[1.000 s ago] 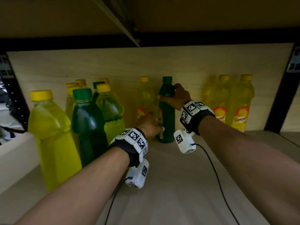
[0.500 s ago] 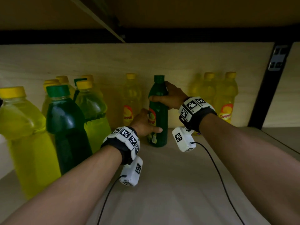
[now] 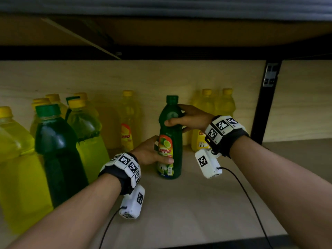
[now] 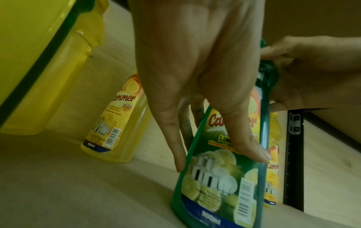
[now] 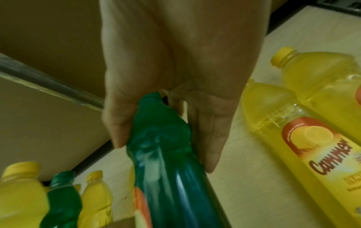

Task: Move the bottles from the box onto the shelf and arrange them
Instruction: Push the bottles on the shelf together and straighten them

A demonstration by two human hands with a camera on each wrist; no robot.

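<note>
- Head view: pale wood-grain shelf (image 3: 197, 203) with a matching back panel, black upright post (image 3: 264, 105) on the right, dim light. The green bottle (image 3: 170, 141) stands upright mid-shelf between yellow bottles.
- Left wrist: left hand (image 4: 195, 77) wraps the label, thumb across the front.
- Right wrist: right hand (image 5: 175, 77) pinches its shoulder.
</note>
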